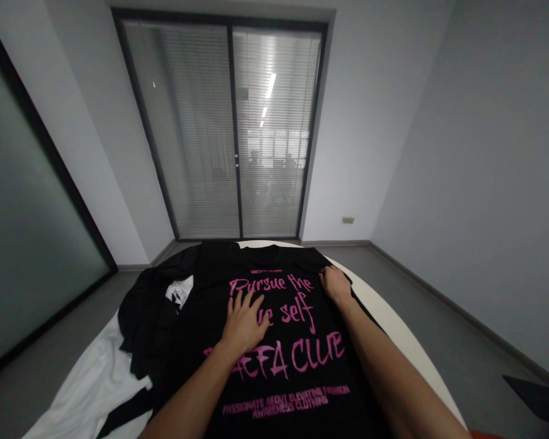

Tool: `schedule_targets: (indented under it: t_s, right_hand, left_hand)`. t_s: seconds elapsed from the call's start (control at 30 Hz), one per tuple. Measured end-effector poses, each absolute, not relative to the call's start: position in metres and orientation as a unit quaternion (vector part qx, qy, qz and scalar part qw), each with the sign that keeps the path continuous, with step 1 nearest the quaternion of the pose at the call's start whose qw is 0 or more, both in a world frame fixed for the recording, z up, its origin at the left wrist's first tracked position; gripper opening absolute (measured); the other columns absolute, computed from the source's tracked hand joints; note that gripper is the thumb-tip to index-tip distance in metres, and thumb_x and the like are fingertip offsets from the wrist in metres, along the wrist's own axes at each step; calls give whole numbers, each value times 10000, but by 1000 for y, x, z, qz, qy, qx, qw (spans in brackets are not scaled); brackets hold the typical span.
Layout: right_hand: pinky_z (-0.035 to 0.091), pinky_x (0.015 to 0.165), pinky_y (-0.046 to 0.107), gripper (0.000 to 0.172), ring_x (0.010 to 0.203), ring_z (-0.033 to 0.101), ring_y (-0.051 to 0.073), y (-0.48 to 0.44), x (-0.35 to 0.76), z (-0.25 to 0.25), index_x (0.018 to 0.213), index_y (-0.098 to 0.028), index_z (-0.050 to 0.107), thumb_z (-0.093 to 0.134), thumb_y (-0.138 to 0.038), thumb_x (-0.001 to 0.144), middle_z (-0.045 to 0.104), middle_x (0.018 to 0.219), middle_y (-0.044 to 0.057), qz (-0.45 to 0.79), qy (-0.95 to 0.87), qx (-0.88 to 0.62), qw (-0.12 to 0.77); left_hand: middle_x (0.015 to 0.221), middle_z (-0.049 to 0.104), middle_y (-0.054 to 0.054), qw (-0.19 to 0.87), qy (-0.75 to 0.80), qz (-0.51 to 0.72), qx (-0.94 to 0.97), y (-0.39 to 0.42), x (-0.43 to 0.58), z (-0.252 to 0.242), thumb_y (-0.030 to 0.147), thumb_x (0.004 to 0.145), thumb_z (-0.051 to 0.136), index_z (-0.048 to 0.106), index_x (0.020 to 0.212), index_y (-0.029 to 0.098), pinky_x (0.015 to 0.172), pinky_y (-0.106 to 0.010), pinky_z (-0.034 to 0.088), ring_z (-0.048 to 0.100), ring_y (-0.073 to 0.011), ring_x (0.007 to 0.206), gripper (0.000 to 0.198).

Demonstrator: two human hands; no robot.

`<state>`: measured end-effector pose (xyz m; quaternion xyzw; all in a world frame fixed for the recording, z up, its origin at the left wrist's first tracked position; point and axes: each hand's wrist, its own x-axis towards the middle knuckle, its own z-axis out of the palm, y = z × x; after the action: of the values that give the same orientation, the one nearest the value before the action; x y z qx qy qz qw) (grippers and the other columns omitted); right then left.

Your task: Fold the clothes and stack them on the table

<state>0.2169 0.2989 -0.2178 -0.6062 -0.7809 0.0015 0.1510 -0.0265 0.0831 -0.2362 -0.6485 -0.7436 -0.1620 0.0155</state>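
Note:
A black T-shirt (pixel 274 390) with pink lettering lies spread flat, its neckline at the far side. My left hand (pixel 246 318) rests on the middle of its print with the fingers spread, covering some letters. Near the right sleeve, my right hand (pixel 335 283) has its fingers bent down against the shirt's fabric. Whether those fingers pinch a fold is hard to see, as the fingertips are partly hidden.
The shirt lies on a white round-edged table (pixel 393 317). Heaped at the left are black garments (pixel 150 305) and white garments (pixel 86 372). Beyond the table stands a glazed door with blinds (pixel 238 134). A dark flat object (pixel 537 399) juts in at lower right.

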Motion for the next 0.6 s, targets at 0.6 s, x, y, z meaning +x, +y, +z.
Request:
schedule_targets:
  t_s: [0.6]
  right_hand:
    - [470, 695, 278, 537, 829, 674, 231, 335, 237, -214, 942, -117, 720, 266, -400, 979, 732, 864, 130, 106, -709, -628, 303]
  left_hand:
    - [1556, 412, -41, 19, -747, -150, -647, 83, -24, -232, 484, 926, 464, 507, 1441, 318, 1185, -574, 206, 295, -356, 1453, 544]
